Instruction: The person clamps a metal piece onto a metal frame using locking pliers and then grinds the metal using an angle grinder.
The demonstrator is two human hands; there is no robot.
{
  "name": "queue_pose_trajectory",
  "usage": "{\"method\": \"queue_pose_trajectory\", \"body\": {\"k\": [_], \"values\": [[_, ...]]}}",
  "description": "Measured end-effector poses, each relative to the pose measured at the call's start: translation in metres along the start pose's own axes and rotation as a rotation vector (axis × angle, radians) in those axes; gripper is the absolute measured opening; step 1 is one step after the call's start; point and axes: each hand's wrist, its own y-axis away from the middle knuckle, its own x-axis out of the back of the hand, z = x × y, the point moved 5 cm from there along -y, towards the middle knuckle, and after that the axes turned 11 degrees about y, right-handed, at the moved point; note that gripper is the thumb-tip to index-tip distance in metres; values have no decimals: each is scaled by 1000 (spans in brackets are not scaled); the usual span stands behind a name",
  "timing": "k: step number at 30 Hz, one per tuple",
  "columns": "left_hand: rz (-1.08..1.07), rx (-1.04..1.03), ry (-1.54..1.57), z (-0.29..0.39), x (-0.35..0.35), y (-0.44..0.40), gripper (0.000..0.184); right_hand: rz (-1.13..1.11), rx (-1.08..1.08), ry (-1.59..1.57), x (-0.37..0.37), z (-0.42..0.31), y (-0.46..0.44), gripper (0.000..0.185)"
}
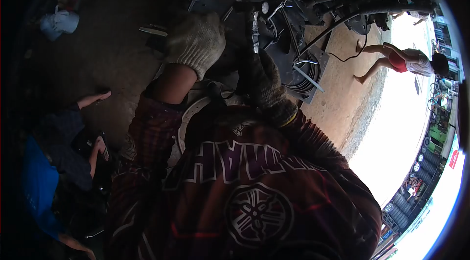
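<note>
My left hand (198,45), in a pale knitted glove, is closed, knuckles up, over dark metal parts. What it grips, if anything, is hidden beneath it. A shiny flat metal strip (153,30) shows just left of this hand; I cannot tell whether they touch. My right hand (267,84), in a darker, dirty glove, is wrapped round the handle of a hammer (255,32). The hammer's head is at the far end of the silvery handle, its round face turned right. Below the hammer, the dark work surface is hard to make out.
Tangled metal parts and black hoses (352,13) spread across the back and right. Coiled dark cable (306,76) lies right of my right hand. A person in blue (39,181) is close at left. Another person (401,59) walks at right. A pale bucket (61,22) stands far left.
</note>
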Motion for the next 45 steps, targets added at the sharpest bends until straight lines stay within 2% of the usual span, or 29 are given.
{"method": "queue_pose_trajectory", "body": {"k": [2, 4, 5, 7, 9, 10, 12, 13, 14, 15, 16, 17, 19, 22, 23, 25, 26, 28, 31, 32, 34, 35, 37, 40, 43, 45], "values": [[97, -278, -184, 2, -6, 2, 35, 16, 28, -28, -1, -7, 2, 39], [66, -226, -171, 8, 2, 2, 36, 43, 49, -61, 2, -2, 5, 40], [42, -170, -163, 9, 6, 2, 37, 82, 97, 139, 7, 7, 5, 40], [46, -167, -162, 9, 8, 3, 36, 125, 150, 344, 5, 2, 0, 40], [43, -157, -160, 8, 7, 3, 36, -14, -109, -81, -6, 11, -4, 42], [49, -134, -109, 7, 8, 3, 35, -7, -110, -82, -7, 12, -1, 42], [55, -108, -57, 2, 8, 4, 34, 95, 30, 62, -1, 6, 3, 43], [119, -237, -137, 6, 10, 8, 33, 134, 71, 110, 2, 4, 5, 43], [185, -366, -218, 12, 11, 10, 32, 222, 465, 772, 3, -21, 6, 44], [185, -370, -215, 12, 10, 10, 32, 229, 648, 1117, -6, -24, 8, 44], [161, -283, -118, 8, 10, 6, 32, 301, 857, 1440, -14, -26, 13, 44], [138, -194, -23, 3, 9, 3, 32, 166, 542, 929, -8, -3, 3, 44], [172, -234, 6, 1, 8, 5, 30, 40, 225, 414, -8, 16, -2, 44], [180, -230, 31, 1, 9, 6, 30, 124, 161, 231, 2, 13, 2, 43], [164, -196, 29, 1, 10, 4, 32, 208, 459, 796, 0, -7, 3, 42], [157, -235, -16, -3, 0, 1, 32, 287, 757, 1367, -12, -10, 8, 42], [147, -268, -64, -4, -5, 1, 31, 173, 448, 851, -6, 16, 0, 41], [138, -254, -28, -1, 2, 0, 32, 59, 142, 331, -10, 21, -6, 40], [131, -215, 19, 1, 9, 3, 32, 132, 252, 333, -6, -9, 3, 39], [146, -193, 29, 1, 11, 3, 32, 134, 117, 64, -4, 2, 3, 39], [139, -192, 24, -1, 8, 1, 32, 133, -8, -204, -1, 22, 0, 39], [127, -184, 17, -2, 6, 0, 32, 107, 207, 191, -1, 22, 0, 39], [108, -170, 49, -1, 10, 0, 31, 83, 414, 583, -14, 9, 1, 39], [58, -147, 86, -2, 7, 1, 30, 250, 375, 301, -6, 1, 6, 41], [56, -159, 56, -4, 2, -1, 31, 242, 233, -36, -4, -2, 2, 38], [71, -180, 27, -6, -3, 0, 31, 17, -236, 169, -12, -3, -1, 37]]}}
